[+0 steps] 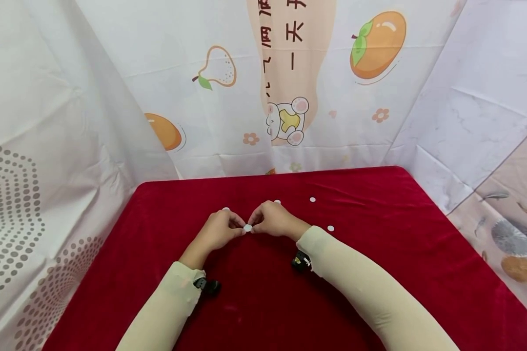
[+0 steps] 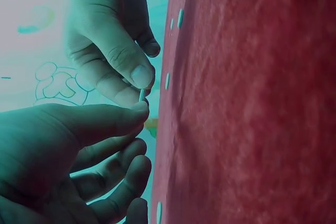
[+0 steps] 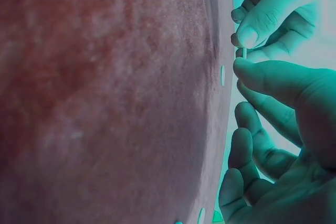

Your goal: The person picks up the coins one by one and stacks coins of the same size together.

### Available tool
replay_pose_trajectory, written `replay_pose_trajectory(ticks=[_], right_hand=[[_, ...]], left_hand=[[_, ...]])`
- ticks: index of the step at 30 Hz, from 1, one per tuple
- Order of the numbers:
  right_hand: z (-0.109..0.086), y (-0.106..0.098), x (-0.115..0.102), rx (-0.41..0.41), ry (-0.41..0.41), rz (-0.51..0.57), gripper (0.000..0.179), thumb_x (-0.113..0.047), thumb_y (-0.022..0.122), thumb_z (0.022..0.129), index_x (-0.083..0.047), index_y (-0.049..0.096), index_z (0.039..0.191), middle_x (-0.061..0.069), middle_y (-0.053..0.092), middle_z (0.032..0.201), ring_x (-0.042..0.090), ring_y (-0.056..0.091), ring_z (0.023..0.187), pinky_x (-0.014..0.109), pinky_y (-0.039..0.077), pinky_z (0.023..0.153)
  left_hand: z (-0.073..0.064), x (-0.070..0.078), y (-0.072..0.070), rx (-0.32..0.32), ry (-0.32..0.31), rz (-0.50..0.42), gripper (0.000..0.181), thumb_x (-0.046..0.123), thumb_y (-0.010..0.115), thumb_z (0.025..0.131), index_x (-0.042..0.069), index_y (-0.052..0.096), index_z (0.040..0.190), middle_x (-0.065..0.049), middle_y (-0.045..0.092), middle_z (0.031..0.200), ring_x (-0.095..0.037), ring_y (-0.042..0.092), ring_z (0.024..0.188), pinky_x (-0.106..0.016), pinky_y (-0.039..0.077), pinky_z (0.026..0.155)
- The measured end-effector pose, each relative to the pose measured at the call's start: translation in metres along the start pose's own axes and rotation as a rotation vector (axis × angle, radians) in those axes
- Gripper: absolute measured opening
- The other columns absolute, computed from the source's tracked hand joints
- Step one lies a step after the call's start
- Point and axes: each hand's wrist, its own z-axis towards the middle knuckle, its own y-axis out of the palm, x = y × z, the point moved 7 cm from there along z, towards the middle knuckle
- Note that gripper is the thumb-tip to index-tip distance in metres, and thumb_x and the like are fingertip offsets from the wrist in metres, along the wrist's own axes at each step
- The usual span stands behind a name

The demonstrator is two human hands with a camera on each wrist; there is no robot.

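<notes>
A small, thin, round white disc [image 1: 248,227] is held up between the two hands above the red cloth. My left hand [image 1: 219,229] pinches one edge of it between thumb and fingertip. From the other side, my right hand [image 1: 274,219] pinches the opposite edge. Seen edge-on in the left wrist view, the disc [image 2: 142,95] is a pale sliver between the thumbs, mostly covered by fingertips. The right wrist view shows the right hand's other fingers [image 3: 252,145] loosely bent and apart from the disc [image 3: 244,53].
More white discs lie on the red cloth [image 1: 254,302]: one [image 1: 226,208] beyond the left hand, one [image 1: 277,202] partly behind the right hand, and two [image 1: 313,199] [image 1: 331,228] farther right. Printed curtains [image 1: 228,117] hang behind and beside the table.
</notes>
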Motion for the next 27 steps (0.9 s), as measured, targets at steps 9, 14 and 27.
replay_pose_trajectory(ticks=[9, 14, 27], right_hand=[[-0.015, -0.007, -0.002, 0.025, -0.012, -0.035, 0.010, -0.019, 0.085, 0.087, -0.020, 0.083, 0.097, -0.013, 0.076, 0.087, 0.004, 0.066, 0.081, 0.025, 0.056, 0.074], [-0.024, -0.011, -0.001, 0.040, -0.005, -0.034, 0.010, -0.020, 0.085, 0.086, -0.022, 0.083, 0.096, -0.015, 0.077, 0.089, 0.006, 0.066, 0.088, 0.028, 0.056, 0.078], [-0.047, -0.017, 0.002, 0.090, -0.047, -0.087, 0.010, -0.021, 0.086, 0.086, -0.023, 0.084, 0.095, -0.006, 0.073, 0.110, 0.015, 0.064, 0.113, 0.039, 0.052, 0.102]], left_hand=[[-0.003, 0.013, 0.004, -0.017, 0.018, -0.018, 0.006, 0.014, 0.083, 0.088, 0.016, 0.081, 0.093, 0.000, 0.071, 0.095, -0.013, 0.066, 0.081, -0.030, 0.056, 0.072], [-0.004, 0.018, 0.006, -0.019, 0.033, -0.012, 0.006, 0.015, 0.083, 0.088, 0.017, 0.081, 0.093, 0.002, 0.072, 0.095, -0.012, 0.066, 0.082, -0.030, 0.056, 0.073], [-0.009, 0.031, 0.018, -0.032, 0.067, -0.027, 0.008, 0.016, 0.084, 0.087, 0.022, 0.080, 0.089, 0.003, 0.066, 0.105, -0.011, 0.065, 0.088, -0.031, 0.056, 0.078]])
